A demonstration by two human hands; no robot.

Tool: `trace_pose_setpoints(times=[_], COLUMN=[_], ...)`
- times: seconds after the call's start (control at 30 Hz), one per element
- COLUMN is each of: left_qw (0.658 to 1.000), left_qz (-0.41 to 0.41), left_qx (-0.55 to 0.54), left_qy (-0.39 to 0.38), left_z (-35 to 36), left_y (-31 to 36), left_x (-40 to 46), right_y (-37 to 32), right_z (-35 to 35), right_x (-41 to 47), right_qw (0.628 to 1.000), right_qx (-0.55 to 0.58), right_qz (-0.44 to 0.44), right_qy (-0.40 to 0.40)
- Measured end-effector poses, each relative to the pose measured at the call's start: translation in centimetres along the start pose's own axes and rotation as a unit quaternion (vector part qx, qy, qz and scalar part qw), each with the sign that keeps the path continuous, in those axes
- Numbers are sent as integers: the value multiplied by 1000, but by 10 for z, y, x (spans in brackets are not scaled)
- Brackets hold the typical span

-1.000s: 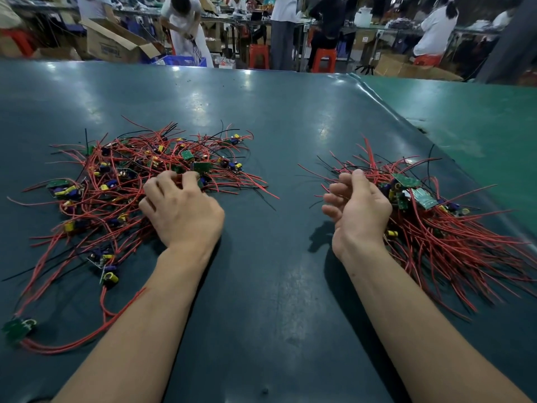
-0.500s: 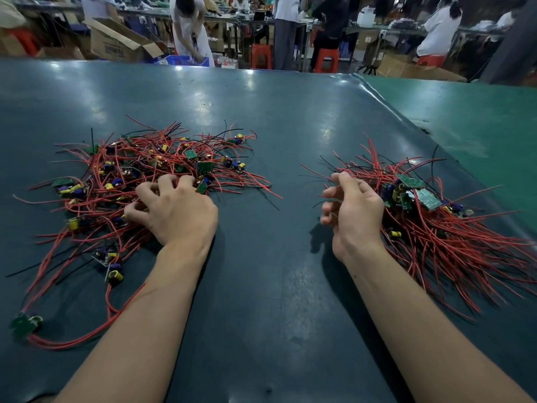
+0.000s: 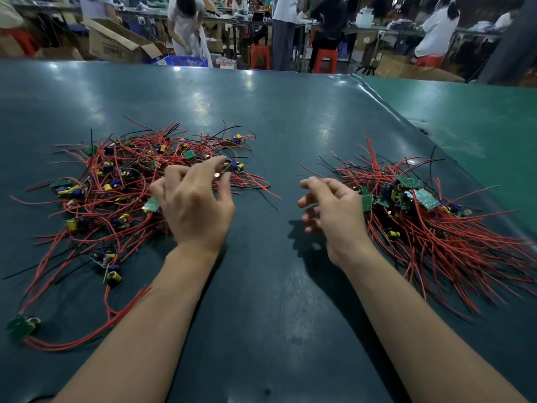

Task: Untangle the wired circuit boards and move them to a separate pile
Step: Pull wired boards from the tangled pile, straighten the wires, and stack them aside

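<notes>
- The left hand [image 3: 195, 210] is raised a little over the near right edge of the tangled pile [image 3: 139, 184] on the left side of the dark tabletop [image 3: 279, 117].
- Its grip is pinching: the thumb and first fingers are curled on a small circuit board [image 3: 228, 169], held just above the red wires of this pile.
- The tangled pile is a loose heap of red and black wires with small green boards and yellow and blue parts among them.
- One board [image 3: 21, 325] with long red wires lies apart from the heap, near the front left corner of the tabletop.
- The right hand [image 3: 334, 212] is over the tabletop just beside the left edge of the sorted pile [image 3: 430, 222] on the right side.
- Its grip is loose, the fingers bent a little and spread, and they hold nothing.
- In the sorted pile the green boards lie together at the far end and the red wires run toward the near right side.
- Behind the tabletop there are people [image 3: 189, 27], red stools [image 3: 260, 55] and a cardboard box [image 3: 116, 43].
</notes>
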State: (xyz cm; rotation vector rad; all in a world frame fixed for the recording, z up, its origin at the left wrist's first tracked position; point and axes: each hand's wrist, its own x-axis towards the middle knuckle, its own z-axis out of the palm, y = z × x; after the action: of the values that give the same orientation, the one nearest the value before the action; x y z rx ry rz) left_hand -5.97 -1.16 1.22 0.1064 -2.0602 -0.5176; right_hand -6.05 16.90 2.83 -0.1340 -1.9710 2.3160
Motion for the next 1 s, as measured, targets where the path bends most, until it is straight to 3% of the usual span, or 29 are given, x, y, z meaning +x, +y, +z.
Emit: trace_pose_setpoints(times=[0.07,0.13,0.23,0.33,0.47,0.6,0.9,1.0], left_qw=[993,967,929,932,950,926,859,832], left_qz=[103,214,288,245,114,-36,-71,-97], left_qx=[-59,-136,-213,-251,-284,-324,-441,-486], left_qy=[19,-13,-91,-93,-60,-193,-250,-250], left_z=[-2,-2,-1,1,2,4,5,5], left_y=[9,18,28,31,30,28,28,31], left_x=[-2,-7,-14,-16,-18,-18,-17,-16], right_y=[2,2,1,1,2,3,0,0], right_z=[5,9,6,3,4,6,5,2], right_x=[-4,-7,-5,-2,-3,-3,-7,-4], right_qw=[997,991,990,991,992,990,990,995], right_qx=[-6,18,44,70,79,105,40,-8], right_qz=[19,34,2,-29,-43,-35,-33,-48], right_qy=[-76,-129,-134,-113,-89,-92,-133,-87])
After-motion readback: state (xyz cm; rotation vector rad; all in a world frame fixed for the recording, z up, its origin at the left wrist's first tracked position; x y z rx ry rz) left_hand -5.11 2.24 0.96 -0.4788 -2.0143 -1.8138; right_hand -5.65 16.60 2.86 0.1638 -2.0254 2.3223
